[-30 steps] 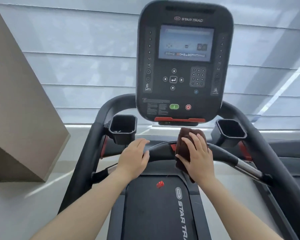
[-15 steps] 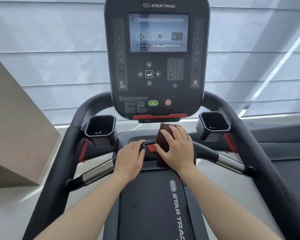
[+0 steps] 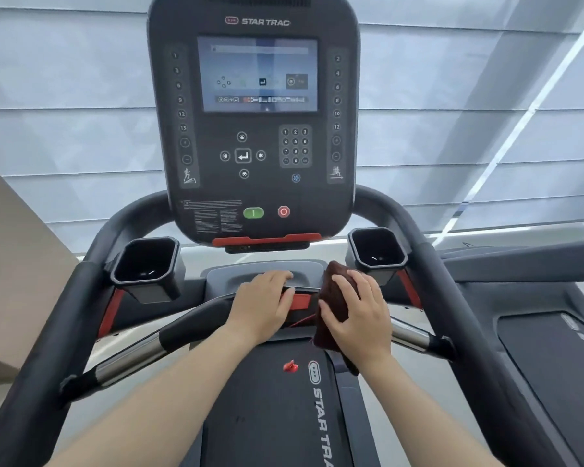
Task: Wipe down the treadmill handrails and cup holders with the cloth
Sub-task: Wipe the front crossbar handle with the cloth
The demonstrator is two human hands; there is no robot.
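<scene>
The right hand presses the dark brown cloth onto the front crossbar, fingers spread flat over it, just right of centre. The left hand rests bare on the bar beside it, fingers loosely curled over the top. By the look of it, the job is mid-bar: both cup holders and the long side handrails appear untouched (cleanliness is impossible to judge). The cloth's lower end hides behind the wrist.
</scene>
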